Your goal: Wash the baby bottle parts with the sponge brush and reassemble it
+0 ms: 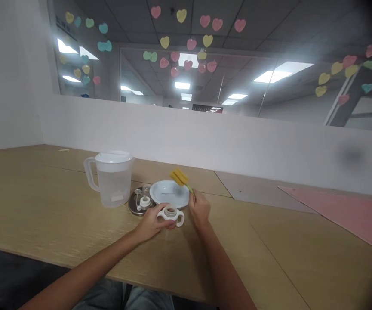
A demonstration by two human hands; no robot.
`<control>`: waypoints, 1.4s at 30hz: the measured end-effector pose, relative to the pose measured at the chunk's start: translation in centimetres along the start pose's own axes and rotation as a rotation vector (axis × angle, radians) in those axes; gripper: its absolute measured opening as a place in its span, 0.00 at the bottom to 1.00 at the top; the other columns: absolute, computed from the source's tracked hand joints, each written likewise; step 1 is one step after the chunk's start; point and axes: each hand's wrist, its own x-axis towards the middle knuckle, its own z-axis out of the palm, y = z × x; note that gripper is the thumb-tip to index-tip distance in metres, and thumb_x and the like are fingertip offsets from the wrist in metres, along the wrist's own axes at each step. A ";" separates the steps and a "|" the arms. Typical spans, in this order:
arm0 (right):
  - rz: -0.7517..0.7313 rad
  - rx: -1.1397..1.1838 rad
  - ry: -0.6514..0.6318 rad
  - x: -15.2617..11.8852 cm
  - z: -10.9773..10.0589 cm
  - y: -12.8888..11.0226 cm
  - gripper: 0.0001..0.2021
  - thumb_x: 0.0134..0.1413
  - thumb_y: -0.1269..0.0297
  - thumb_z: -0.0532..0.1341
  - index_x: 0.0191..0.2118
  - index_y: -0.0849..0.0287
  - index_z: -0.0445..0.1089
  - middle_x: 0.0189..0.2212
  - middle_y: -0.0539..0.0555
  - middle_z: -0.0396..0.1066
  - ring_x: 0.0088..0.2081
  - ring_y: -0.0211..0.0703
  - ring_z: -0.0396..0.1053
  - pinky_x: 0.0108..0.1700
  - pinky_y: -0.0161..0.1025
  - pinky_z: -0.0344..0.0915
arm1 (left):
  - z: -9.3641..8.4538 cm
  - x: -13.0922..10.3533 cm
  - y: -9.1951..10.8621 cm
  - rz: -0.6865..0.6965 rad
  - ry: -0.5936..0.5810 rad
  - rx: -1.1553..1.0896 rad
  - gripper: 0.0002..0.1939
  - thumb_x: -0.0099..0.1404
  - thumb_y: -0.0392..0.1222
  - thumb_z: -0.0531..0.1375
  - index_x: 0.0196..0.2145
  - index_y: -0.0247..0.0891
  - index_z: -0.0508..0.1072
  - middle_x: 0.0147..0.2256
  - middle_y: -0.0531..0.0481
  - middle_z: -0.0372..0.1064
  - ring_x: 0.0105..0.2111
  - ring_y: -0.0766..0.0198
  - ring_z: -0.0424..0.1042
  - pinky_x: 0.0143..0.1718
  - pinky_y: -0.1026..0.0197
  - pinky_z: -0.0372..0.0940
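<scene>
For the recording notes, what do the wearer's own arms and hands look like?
The left hand and right hand are ungloved. Both forearms are bare, with no sleeve, watch or bracelet visible and no evident markings. The hands are too small in view to rule out rings.

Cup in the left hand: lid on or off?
Off. The cup stands upright in the left hand, its round mouth uncovered, the ring with two handles around it.

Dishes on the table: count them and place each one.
2. A shallow white bowl is just beyond the bottle in the left hand; a round metal tray with bottle parts on it is between that bowl and the pitcher. No others show.
</scene>
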 end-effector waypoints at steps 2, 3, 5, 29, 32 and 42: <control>0.032 0.107 0.096 0.4 -0.5 0.0 0.20 0.63 0.61 0.43 0.49 0.62 0.68 0.33 0.58 0.72 0.32 0.41 0.67 0.35 0.34 0.57 | 0.1 0.0 0.3 -0.023 -0.028 -0.071 0.26 0.51 0.49 0.66 0.47 0.37 0.70 0.44 0.45 0.73 0.44 0.55 0.70 0.48 0.58 0.62; 0.048 0.141 0.127 0.6 -0.8 0.0 0.21 0.63 0.61 0.43 0.53 0.63 0.65 0.33 0.58 0.71 0.33 0.42 0.67 0.36 0.35 0.59 | 0.1 0.0 0.4 -0.038 -0.046 -0.112 0.27 0.50 0.49 0.67 0.47 0.37 0.70 0.43 0.46 0.73 0.43 0.56 0.70 0.47 0.58 0.63; 0.086 0.169 0.164 0.9 -1.1 0.0 0.23 0.62 0.62 0.41 0.59 0.64 0.58 0.32 0.58 0.68 0.33 0.43 0.65 0.36 0.37 0.60 | 0.1 0.0 0.9 -0.069 -0.086 -0.181 0.30 0.47 0.48 0.68 0.47 0.35 0.71 0.42 0.46 0.73 0.42 0.56 0.71 0.45 0.60 0.64; -0.359 0.056 0.314 0.4 -1.2 -2.1 0.13 0.60 0.65 0.55 0.37 0.60 0.77 0.13 0.48 0.65 0.16 0.30 0.57 0.25 0.31 0.53 | -11.7 11.1 1.7 0.285 0.201 0.514 0.31 0.48 0.46 0.67 0.51 0.37 0.69 0.48 0.44 0.71 0.47 0.54 0.70 0.51 0.55 0.63; -0.359 0.035 0.269 0.4 -1.0 -1.8 0.13 0.60 0.64 0.54 0.35 0.58 0.77 0.14 0.49 0.66 0.17 0.30 0.59 0.26 0.31 0.54 | -11.7 10.6 0.5 0.301 0.149 0.626 0.30 0.50 0.43 0.67 0.51 0.38 0.67 0.50 0.45 0.69 0.50 0.55 0.68 0.53 0.54 0.62; -0.463 -0.129 0.227 -0.3 -1.0 -3.7 0.11 0.58 0.64 0.55 0.36 0.57 0.76 0.15 0.49 0.67 0.19 0.33 0.61 0.27 0.34 0.52 | -8.1 9.3 0.4 0.485 -0.073 0.903 0.26 0.55 0.30 0.62 0.52 0.36 0.64 0.52 0.40 0.65 0.55 0.55 0.63 0.57 0.53 0.56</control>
